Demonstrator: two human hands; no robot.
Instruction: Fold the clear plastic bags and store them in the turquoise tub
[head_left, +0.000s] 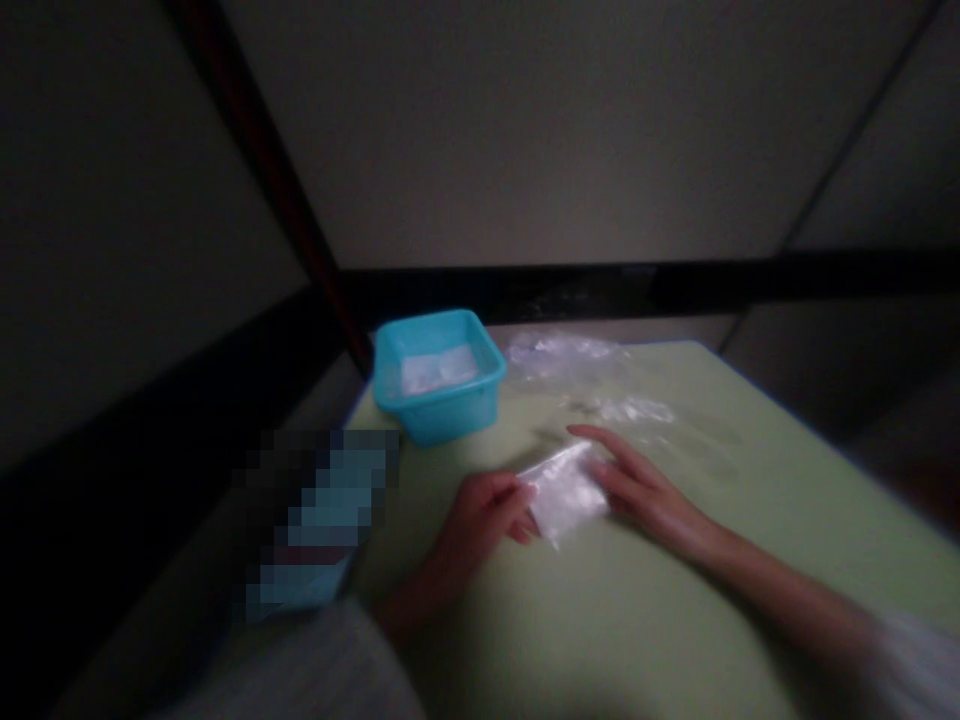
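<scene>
A small clear plastic bag (566, 488) with something white in it lies on the pale green table (675, 600). My left hand (484, 515) has its fingers curled and pinches the bag's left edge. My right hand (637, 485) rests on the bag's right side with fingers stretched out flat, the index finger along its far edge. The picture is dim and soft.
A turquoise plastic tub (435, 375) with white packets inside stands at the table's far left corner. Crumpled clear plastic bags (570, 355) lie along the far edge, and another (630, 408) lies nearer my hands. A blurred blue object (322, 520) sits left of the table.
</scene>
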